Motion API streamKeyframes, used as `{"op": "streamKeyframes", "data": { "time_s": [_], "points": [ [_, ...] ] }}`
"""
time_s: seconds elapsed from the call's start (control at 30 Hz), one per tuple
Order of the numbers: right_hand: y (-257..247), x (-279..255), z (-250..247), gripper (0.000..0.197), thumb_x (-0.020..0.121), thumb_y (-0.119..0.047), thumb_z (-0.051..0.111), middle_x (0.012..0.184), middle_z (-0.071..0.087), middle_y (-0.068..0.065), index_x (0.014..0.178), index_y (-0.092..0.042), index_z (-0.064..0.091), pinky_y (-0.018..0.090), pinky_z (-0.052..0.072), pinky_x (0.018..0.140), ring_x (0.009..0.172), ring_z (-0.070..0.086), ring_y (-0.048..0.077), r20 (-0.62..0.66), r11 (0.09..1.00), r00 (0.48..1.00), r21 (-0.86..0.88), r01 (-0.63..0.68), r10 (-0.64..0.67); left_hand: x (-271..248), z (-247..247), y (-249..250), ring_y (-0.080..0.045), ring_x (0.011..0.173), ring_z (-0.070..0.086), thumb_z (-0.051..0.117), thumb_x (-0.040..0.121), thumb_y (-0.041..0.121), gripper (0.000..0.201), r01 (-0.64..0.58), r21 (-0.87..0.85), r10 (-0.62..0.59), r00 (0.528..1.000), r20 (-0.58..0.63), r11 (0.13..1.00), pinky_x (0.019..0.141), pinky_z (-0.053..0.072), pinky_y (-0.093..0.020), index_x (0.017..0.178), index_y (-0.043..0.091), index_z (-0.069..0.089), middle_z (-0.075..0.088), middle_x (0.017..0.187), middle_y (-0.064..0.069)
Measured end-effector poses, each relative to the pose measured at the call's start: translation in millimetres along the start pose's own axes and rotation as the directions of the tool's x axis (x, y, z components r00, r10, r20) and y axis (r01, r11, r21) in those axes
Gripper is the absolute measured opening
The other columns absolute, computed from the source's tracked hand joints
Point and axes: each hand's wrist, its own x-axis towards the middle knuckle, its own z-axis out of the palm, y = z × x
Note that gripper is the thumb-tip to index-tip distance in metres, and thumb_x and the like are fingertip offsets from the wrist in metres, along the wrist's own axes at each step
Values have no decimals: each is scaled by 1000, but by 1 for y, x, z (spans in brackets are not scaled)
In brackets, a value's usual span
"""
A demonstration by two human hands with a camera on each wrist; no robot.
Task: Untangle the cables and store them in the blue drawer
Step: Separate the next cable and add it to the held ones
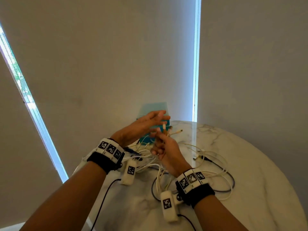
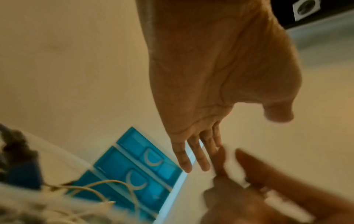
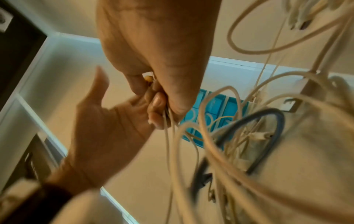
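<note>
The right hand (image 1: 164,150) is raised above the round marble surface (image 1: 250,164), its fingers curled round a bunch of white cables (image 3: 168,136). The gripped ends stand roughly upright, plugs (image 1: 164,127) pointing up and away from the person, and the cords hang down from the fist to the tangle (image 1: 191,164) on the surface. A dark blue cable (image 3: 268,136) loops through that tangle. The left hand (image 1: 143,125) is spread flat, fingers straight, holding nothing, just beside the right hand. The blue drawer unit (image 2: 134,166) stands behind both hands at the far edge of the surface, with its drawers closed.
</note>
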Motion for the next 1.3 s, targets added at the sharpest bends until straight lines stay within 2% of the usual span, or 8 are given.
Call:
{"op": "streamKeyframes", "data": {
  "time_s": [0.13,0.3,0.63,0.73,0.8,0.97,1.13,1.3],
  "points": [
    [-16,-4,-1,40,105,-38,60,58,38,0,72,-17,55,29,32,55,53,27,12,26,984,987,83,159,-161,-5,-2,-28,-41,111,70,29,86,94,94,169,86,-180,974,135,982,106,54,-45,128,17,61,73,125,-21],
    [-34,-7,-7,56,101,-37,66,54,19,-1,60,-22,30,36,14,57,52,13,16,79,971,975,132,198,-210,-11,-32,-27,-9,75,64,0,88,91,108,177,475,-178,983,-44,862,90,50,-32,73,17,77,75,77,1],
    [-51,-2,-25,55,100,-24,75,51,31,-4,54,-25,46,30,26,47,43,25,12,-253,963,931,-118,241,-264,-60,-173,-39,-17,85,55,59,89,82,64,392,920,14,920,-392,25,75,48,-37,72,21,64,69,78,1],
    [-47,1,-25,55,101,-21,74,48,33,-5,53,-24,46,30,28,48,40,28,11,-290,954,915,-189,233,-280,-84,-203,-41,-28,84,64,55,98,67,49,741,651,15,658,-753,167,77,53,-36,95,21,72,74,96,-6],
    [-43,3,-24,56,101,-19,73,46,33,-6,52,-24,46,30,27,49,39,27,11,-291,950,915,-220,222,-281,-95,-210,-40,-24,63,60,44,101,77,77,771,297,-278,516,-810,564,57,44,-27,108,8,76,69,81,-7],
    [-27,9,-18,41,101,-29,74,52,42,0,68,-17,53,30,32,51,44,34,13,-305,914,920,-390,115,-246,-93,-189,-19,-24,92,79,20,103,76,89,278,-203,-345,777,-527,939,63,57,-27,126,6,69,81,116,-12],
    [-19,10,-7,39,102,-27,73,54,37,1,70,-18,53,33,29,53,47,30,15,-248,926,936,-345,155,-250,-74,-200,15,-29,134,65,39,116,45,41,-375,-63,151,514,-844,925,92,63,-35,137,14,55,56,154,-12],
    [-23,8,20,43,103,-29,72,49,34,-5,67,-20,50,31,26,50,43,28,12,-179,922,946,-332,199,-269,-88,-218,13,-31,155,36,63,106,38,44,239,484,325,492,-807,842,125,34,-51,148,34,52,40,166,-6]
  ]
}}
